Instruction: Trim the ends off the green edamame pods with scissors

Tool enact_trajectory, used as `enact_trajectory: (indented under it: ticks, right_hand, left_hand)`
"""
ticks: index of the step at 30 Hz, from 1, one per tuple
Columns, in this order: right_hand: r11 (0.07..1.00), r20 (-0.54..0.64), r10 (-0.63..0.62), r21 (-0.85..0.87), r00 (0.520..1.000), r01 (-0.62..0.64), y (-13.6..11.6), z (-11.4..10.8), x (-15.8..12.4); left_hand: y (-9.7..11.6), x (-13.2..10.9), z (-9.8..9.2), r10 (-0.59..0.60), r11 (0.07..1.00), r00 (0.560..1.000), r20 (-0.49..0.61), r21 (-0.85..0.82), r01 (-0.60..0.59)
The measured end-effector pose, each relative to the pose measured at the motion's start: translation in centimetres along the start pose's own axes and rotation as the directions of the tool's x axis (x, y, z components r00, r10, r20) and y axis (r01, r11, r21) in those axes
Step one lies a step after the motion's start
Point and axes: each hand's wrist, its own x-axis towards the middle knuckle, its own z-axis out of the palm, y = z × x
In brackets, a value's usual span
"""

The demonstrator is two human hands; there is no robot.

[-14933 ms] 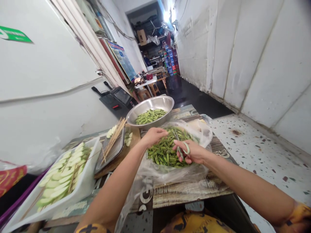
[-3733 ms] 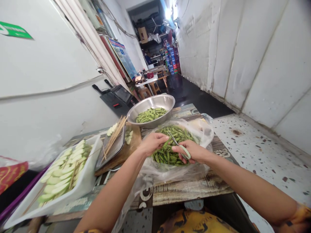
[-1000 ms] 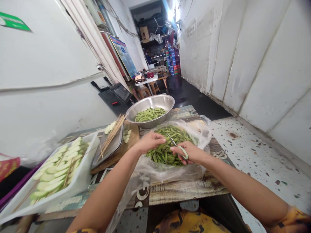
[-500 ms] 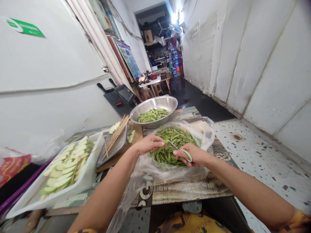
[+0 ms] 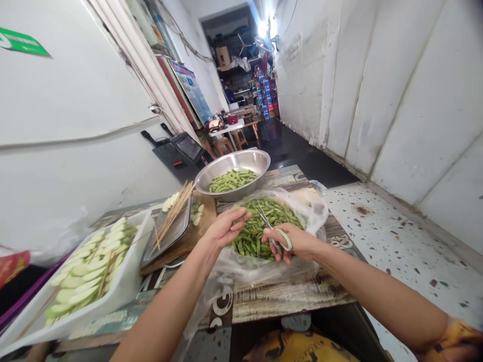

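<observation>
Two blades of the scissors (image 5: 269,224) now stand apart above the green pods (image 5: 252,242), whereas half a second earlier they appeared closed beside a pod pinched by the left hand (image 5: 226,227), which is now turned palm-up with fingers parted and loosely curled. The pods are slender and lie at mixed angles in a translucent plastic bag (image 5: 317,211) on the table (image 5: 279,301), while the right hand (image 5: 298,242) grips the scissors by their pale green handles. Beyond the bag, a steel bowl (image 5: 260,162) contains a shallower layer of pods.
</observation>
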Motion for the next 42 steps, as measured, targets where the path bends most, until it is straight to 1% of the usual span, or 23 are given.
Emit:
enact_trajectory:
  ticks: [7,11,16,18,19,20,21,22,23,24,25,27,28,29,31,32,33,34,35,36,38,40,42]
  right_hand:
    - [0.999,-0.069,-0.036,0.027,0.997,0.038,-0.1,0.1,0.0]
    - [1.0,-0.13,-0.022,-0.02,0.991,0.02,-0.1,0.2,-0.1]
    - [0.996,-0.145,0.066,-0.043,0.987,-0.073,-0.2,0.1,0.0]
    - [0.999,-0.158,0.046,0.033,0.986,-0.041,-0.3,0.0,0.2]
    - [0.997,-0.176,0.021,0.078,0.984,-0.007,-0.4,-0.1,0.2]
    - [0.993,-0.2,-0.007,0.115,0.98,0.031,-0.5,-0.2,0.2]
    - [0.988,-0.224,-0.032,0.139,0.974,0.064,-0.6,-0.3,0.2]
    - [0.985,-0.243,-0.05,0.151,0.969,0.089,-0.7,-0.3,0.2]
    - [0.982,-0.256,-0.063,0.154,0.965,0.105,-0.8,-0.4,0.1]
    - [0.981,-0.265,-0.071,0.155,0.962,0.115,-0.9,-0.4,0.1]
    - [0.98,-0.269,-0.076,0.159,0.96,0.122,-1.0,-0.4,0.1]
    - [0.974,-0.303,-0.081,0.179,0.95,0.14,-1.1,-0.6,0.1]
    - [0.969,-0.347,-0.086,0.19,0.934,0.16,-1.1,-0.7,0.1]
    - [0.962,-0.404,-0.096,0.198,0.91,0.189,-1.2,-0.8,0.1]
    - [0.946,-0.522,-0.128,0.193,0.844,0.262,-1.4,-1.1,0.2]
    - [0.938,-0.563,-0.145,0.183,0.814,0.294,-1.5,-1.2,0.3]
    - [0.933,-0.588,-0.156,0.176,0.794,0.313,-1.5,-1.3,0.4]
    - [0.931,-0.599,-0.159,0.174,0.785,0.32,-1.5,-1.4,0.4]
    - [0.932,-0.6,-0.156,0.173,0.784,0.318,-1.5,-1.5,0.5]
    - [0.935,-0.597,-0.153,0.171,0.787,0.312,-1.5,-1.5,0.6]
    - [0.944,-0.582,-0.151,0.154,0.799,0.291,-1.3,-1.6,0.7]
    - [0.959,-0.555,-0.155,0.113,0.817,0.259,-1.1,-1.6,0.8]
    - [0.981,-0.483,-0.138,0.056,0.864,0.188,-0.9,-1.7,0.8]
  left_hand:
    - [-1.2,-0.1,0.8,0.016,1.0,1.0,0.017,0.011,-0.016]
    - [-1.6,-0.1,0.9,0.037,0.999,0.999,0.003,0.023,-0.037]
    - [-1.0,-0.3,0.8,0.061,0.995,0.988,-0.145,0.089,-0.048]
    - [0.8,0.0,0.7,0.196,0.972,0.954,-0.228,0.17,-0.16]
    - [2.0,0.3,0.6,0.32,0.936,0.91,-0.264,0.235,-0.262]
    - [3.6,0.8,0.5,0.472,0.867,0.83,-0.296,0.325,-0.377]
    - [5.2,1.5,0.4,0.633,0.755,0.708,-0.312,0.449,-0.477]
    - [7.0,2.3,0.3,0.782,0.602,0.541,-0.309,0.596,-0.531]
    - [8.6,3.3,0.2,0.884,0.434,0.398,-0.245,0.744,-0.507]
    - [10.1,4.3,0.1,0.938,0.275,0.315,-0.142,0.859,-0.431]
    - [11.2,5.1,0.0,0.95,0.139,0.31,-0.034,0.936,-0.323]
    - [12.1,6.4,-0.1,0.856,-0.087,0.499,0.134,0.989,-0.116]
    - [11.7,6.7,0.0,0.804,-0.195,0.561,0.198,0.979,-0.066]
    - [10.9,6.8,0.2,0.762,-0.294,0.589,0.27,0.954,-0.056]
    - [8.2,6.6,0.6,0.649,-0.43,0.635,0.419,0.89,-0.148]
    - [6.5,6.4,0.8,0.53,-0.455,0.697,0.484,0.855,-0.248]
    - [4.9,6.3,0.8,0.375,-0.439,0.762,0.528,0.825,-0.356]
    - [3.3,6.2,0.7,0.235,-0.403,0.805,0.544,0.809,-0.429]
    - [1.9,6.2,0.5,0.136,-0.375,0.831,0.54,0.804,-0.461]
    - [0.8,6.4,0.3,0.093,-0.355,0.846,0.525,0.812,-0.464]
    - [-0.6,6.8,-0.4,0.116,-0.327,0.871,0.478,0.846,-0.421]
    - [-0.9,7.1,-1.0,0.163,-0.304,0.881,0.445,0.872,-0.384]
    - [-0.7,7.0,-1.4,0.187,-0.295,0.879,0.438,0.879,-0.375]
